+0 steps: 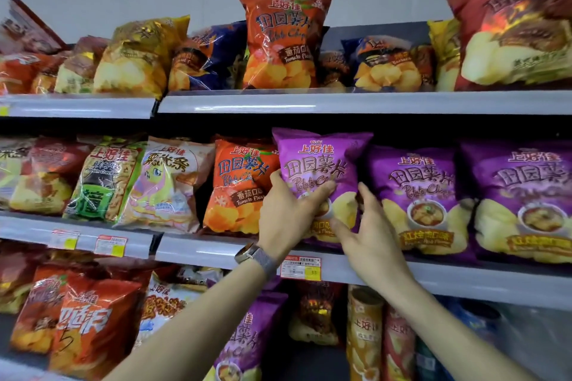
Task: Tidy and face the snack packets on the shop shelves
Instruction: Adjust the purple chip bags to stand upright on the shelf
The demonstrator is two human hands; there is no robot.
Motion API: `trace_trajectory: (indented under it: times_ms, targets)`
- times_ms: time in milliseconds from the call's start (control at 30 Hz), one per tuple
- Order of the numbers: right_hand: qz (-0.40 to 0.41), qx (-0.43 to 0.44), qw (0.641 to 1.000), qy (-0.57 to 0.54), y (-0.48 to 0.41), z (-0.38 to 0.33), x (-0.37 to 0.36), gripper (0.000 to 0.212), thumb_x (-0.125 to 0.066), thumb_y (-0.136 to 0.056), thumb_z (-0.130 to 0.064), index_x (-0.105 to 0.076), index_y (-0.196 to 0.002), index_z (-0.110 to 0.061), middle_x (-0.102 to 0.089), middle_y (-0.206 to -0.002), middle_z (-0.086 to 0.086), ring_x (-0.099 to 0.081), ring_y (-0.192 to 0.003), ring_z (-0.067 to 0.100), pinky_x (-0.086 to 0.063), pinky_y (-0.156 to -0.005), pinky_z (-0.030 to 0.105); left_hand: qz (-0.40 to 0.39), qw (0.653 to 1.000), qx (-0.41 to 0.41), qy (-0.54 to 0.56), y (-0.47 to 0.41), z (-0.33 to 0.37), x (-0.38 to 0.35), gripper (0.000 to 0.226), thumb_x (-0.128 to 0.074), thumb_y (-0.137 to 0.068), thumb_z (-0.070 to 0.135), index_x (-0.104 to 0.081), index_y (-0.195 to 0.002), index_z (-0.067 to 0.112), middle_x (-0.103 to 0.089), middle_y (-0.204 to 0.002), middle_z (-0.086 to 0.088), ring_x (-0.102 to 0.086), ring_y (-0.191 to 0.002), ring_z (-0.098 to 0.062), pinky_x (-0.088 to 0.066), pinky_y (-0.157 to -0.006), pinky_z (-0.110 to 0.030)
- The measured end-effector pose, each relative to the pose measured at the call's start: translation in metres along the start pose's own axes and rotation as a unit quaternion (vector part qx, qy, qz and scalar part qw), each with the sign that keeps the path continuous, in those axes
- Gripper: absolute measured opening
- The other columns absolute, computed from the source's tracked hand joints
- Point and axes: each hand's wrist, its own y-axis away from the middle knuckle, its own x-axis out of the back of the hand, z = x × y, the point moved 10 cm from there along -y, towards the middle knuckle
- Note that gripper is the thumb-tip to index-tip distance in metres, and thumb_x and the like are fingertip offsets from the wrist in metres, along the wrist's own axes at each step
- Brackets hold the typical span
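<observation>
A purple potato-chip packet [318, 164] stands upright at the front of the middle shelf [216, 252], label facing me. My left hand [286, 213], with a watch on its wrist, grips the packet's lower left side, fingers across its front. My right hand [368, 235] holds the packet's lower right edge. An orange tomato-flavour packet [236, 189] stands just left of it. Two more purple packets [414, 195] [523, 198] stand to the right, facing forward.
The top shelf [340, 102] carries leaning yellow, blue and orange packets, one orange packet [281, 40] upright and a big red one [513, 31] at the right. The bottom shelf holds red packets [83, 325], a purple packet [244, 340] and snack tubes [365, 334]. Price tags [300, 267] hang on the rail.
</observation>
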Motion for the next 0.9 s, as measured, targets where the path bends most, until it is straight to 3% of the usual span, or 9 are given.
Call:
trace_trajectory:
  times_ms: [133, 267, 367, 467, 533, 633, 733, 800, 900]
  targets:
    - [0.003, 0.006, 0.999, 0.041, -0.008, -0.002, -0.009, 0.082, -0.064, -0.101, -0.024, -0.012, -0.165, -0.019, -0.024, -0.169, 0.0, -0.024, -0.154, 0.018, -0.019, -0.117, 0.023, -0.009, 1.0, 0.002, 0.018, -0.006, -0.008, -0.004, 0.067, -0.083, -0.08, 0.06, -0.047, -0.121, 0.022, -0.069, -0.102, 0.016, -0.069, -0.093, -0.008, -0.053, -0.082, -0.031]
    - [-0.027, -0.01, 0.999, 0.045, -0.013, 0.006, -0.017, 0.082, -0.061, -0.103, -0.023, -0.008, -0.166, -0.02, -0.019, -0.17, -0.001, -0.023, -0.155, 0.018, -0.023, -0.121, 0.029, -0.052, 0.998, -0.009, 0.034, -0.006, -0.012, -0.01, 0.059, -0.079, -0.087, 0.053, -0.043, -0.125, 0.026, -0.067, -0.107, 0.02, -0.064, -0.094, 0.009, -0.049, -0.079, -0.017]
    - [-0.045, -0.017, 0.998, 0.044, -0.008, 0.015, -0.018, 0.08, -0.059, -0.104, -0.025, -0.007, -0.166, -0.019, -0.019, -0.171, 0.0, -0.022, -0.156, 0.019, -0.023, -0.121, 0.03, -0.08, 0.996, -0.03, 0.006, 0.0, -0.021, -0.015, 0.063, -0.074, -0.085, 0.061, -0.044, -0.133, 0.033, -0.069, -0.121, 0.014, -0.067, -0.113, -0.01, -0.054, -0.098, -0.035]
    - [-0.048, -0.013, 0.998, 0.046, -0.004, 0.019, -0.016, 0.079, -0.058, -0.105, -0.029, -0.009, -0.166, -0.022, -0.022, -0.17, -0.001, -0.023, -0.155, 0.018, -0.025, -0.121, 0.032, -0.094, 0.993, -0.049, -0.05, 0.005, -0.03, -0.015, 0.061, -0.065, -0.086, 0.067, -0.045, -0.136, 0.039, -0.068, -0.123, 0.012, -0.064, -0.118, -0.019, -0.053, -0.101, -0.048]
    - [-0.063, -0.003, 0.996, 0.056, -0.001, 0.018, -0.017, 0.08, -0.058, -0.104, -0.034, -0.008, -0.166, -0.025, -0.018, -0.171, -0.005, -0.021, -0.156, 0.016, -0.024, -0.121, 0.031, -0.098, 0.989, -0.065, -0.089, 0.008, -0.032, -0.013, 0.055, -0.06, -0.089, 0.069, -0.049, -0.133, 0.038, -0.068, -0.121, 0.011, -0.062, -0.116, -0.018, -0.053, -0.101, -0.048]
    - [-0.089, 0.012, 0.992, 0.083, 0.003, 0.014, -0.019, 0.085, -0.058, -0.102, -0.041, -0.003, -0.166, -0.026, -0.012, -0.171, -0.01, -0.017, -0.156, 0.014, -0.021, -0.12, 0.028, -0.08, 0.978, -0.082, -0.173, 0.01, -0.029, -0.005, 0.075, -0.048, -0.09, 0.076, -0.049, -0.145, 0.025, -0.061, -0.132, 0.0, -0.051, -0.124, -0.024, -0.042, -0.109, -0.046]
    - [-0.108, 0.024, 0.989, 0.101, 0.006, 0.011, -0.015, 0.085, -0.057, -0.102, -0.045, -0.003, -0.166, -0.025, -0.011, -0.171, -0.011, -0.018, -0.155, 0.012, -0.019, -0.118, 0.024, -0.076, 0.97, -0.078, -0.216, 0.017, -0.023, 0.002, 0.079, -0.054, -0.098, 0.062, -0.036, -0.159, 0.014, -0.05, -0.142, -0.007, -0.042, -0.135, -0.029, -0.035, -0.114, -0.041]
    - [-0.12, 0.041, 0.985, 0.116, 0.011, 0.006, -0.011, 0.084, -0.055, -0.102, -0.047, -0.005, -0.165, -0.025, -0.014, -0.17, -0.011, -0.02, -0.154, 0.012, -0.023, -0.121, 0.028, -0.081, 0.965, -0.077, -0.238, 0.023, -0.02, 0.006, 0.08, -0.054, -0.101, 0.057, -0.03, -0.162, 0.012, -0.046, -0.145, -0.007, -0.042, -0.138, -0.028, -0.036, -0.112, -0.04]
    - [-0.132, 0.064, 0.976, 0.16, 0.022, -0.001, -0.002, 0.079, -0.052, -0.102, -0.05, -0.012, -0.165, -0.025, -0.024, -0.166, -0.01, -0.026, -0.151, 0.012, -0.029, -0.12, 0.03, -0.08, 0.956, -0.09, -0.267, 0.031, -0.013, 0.013, 0.074, -0.054, -0.101, 0.057, -0.035, -0.16, 0.016, -0.047, -0.142, -0.004, -0.049, -0.134, -0.028, -0.044, -0.105, -0.042]
